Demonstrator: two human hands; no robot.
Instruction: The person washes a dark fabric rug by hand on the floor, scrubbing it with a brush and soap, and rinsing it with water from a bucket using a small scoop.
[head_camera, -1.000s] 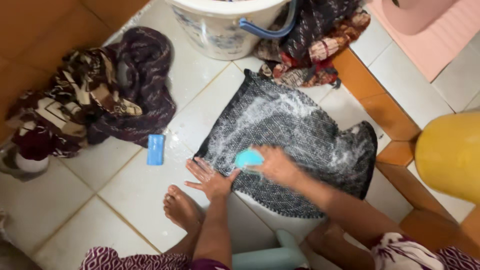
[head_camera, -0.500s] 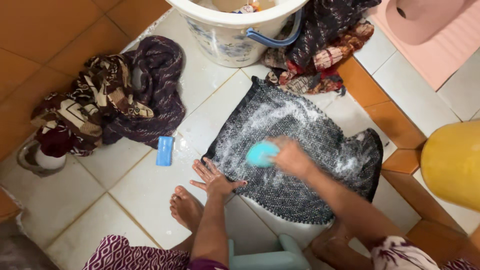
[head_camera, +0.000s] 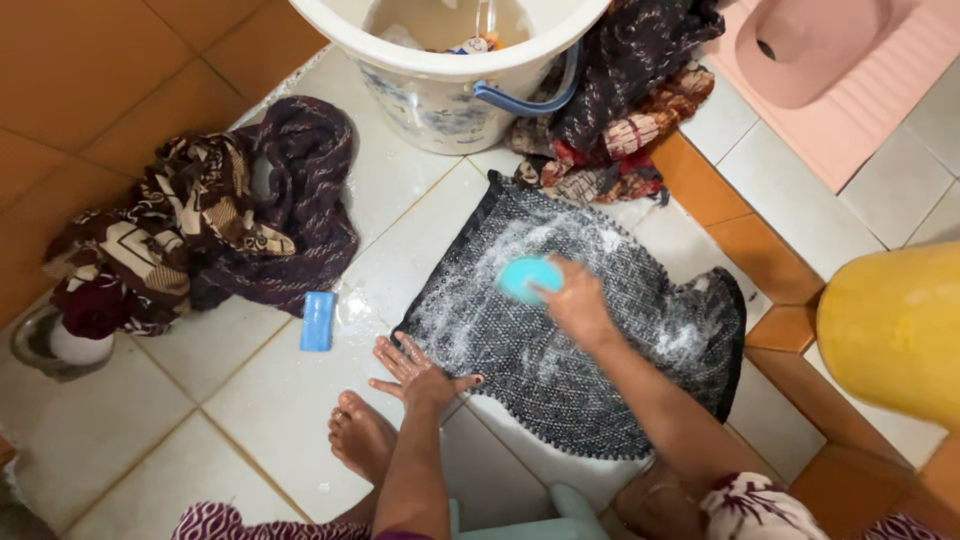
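A dark speckled cloth (head_camera: 640, 350) lies spread flat on the white floor tiles, streaked with white soap foam. My right hand (head_camera: 575, 300) grips a turquoise scrubbing brush (head_camera: 527, 276) and presses it on the upper middle of the cloth. My left hand (head_camera: 415, 370) rests flat with fingers spread on the cloth's near left corner, pinning it down. A blue bar of soap (head_camera: 318, 320) lies on the tiles just left of the cloth.
A white bucket (head_camera: 440, 85) with a blue handle stands at the top. Piles of patterned clothes lie at the left (head_camera: 210, 220) and beside the bucket (head_camera: 620, 110). A yellow container (head_camera: 895, 330) sits at right, a pink squat toilet (head_camera: 810, 50) beyond. My bare foot (head_camera: 362, 435) is below.
My right hand has pushed the brush away from me, up the cloth toward the bucket. My left hand has stayed on the corner.
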